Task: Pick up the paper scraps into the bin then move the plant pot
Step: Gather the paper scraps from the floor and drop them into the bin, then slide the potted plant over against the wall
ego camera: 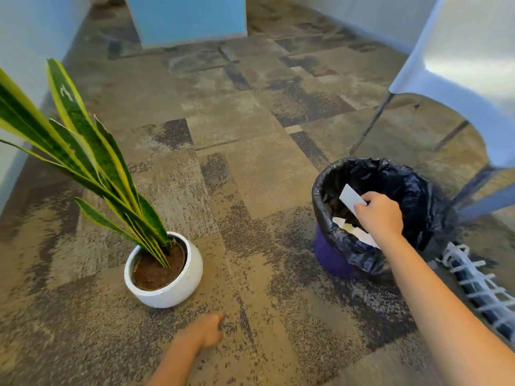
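Note:
A purple bin (pixel 331 259) lined with a black bag (pixel 404 188) stands on the carpet at the right. My right hand (pixel 380 215) is over its opening and pinches a white paper scrap (pixel 351 198). More white scraps (pixel 351 228) lie inside the bin. A white round plant pot (pixel 172 293) with long green and yellow leaves (pixel 92 162) sits on the floor at the left. My left hand (pixel 207 332) hovers low over the carpet in front of the pot, fingers curled, holding nothing that I can see.
A pale chair (pixel 462 79) with thin metal legs stands behind the bin at the right. A blue panel (pixel 189 18) rises at the back, a light wall (pixel 25 37) runs along the left. A white-netted dark object (pixel 479 285) lies right of the bin.

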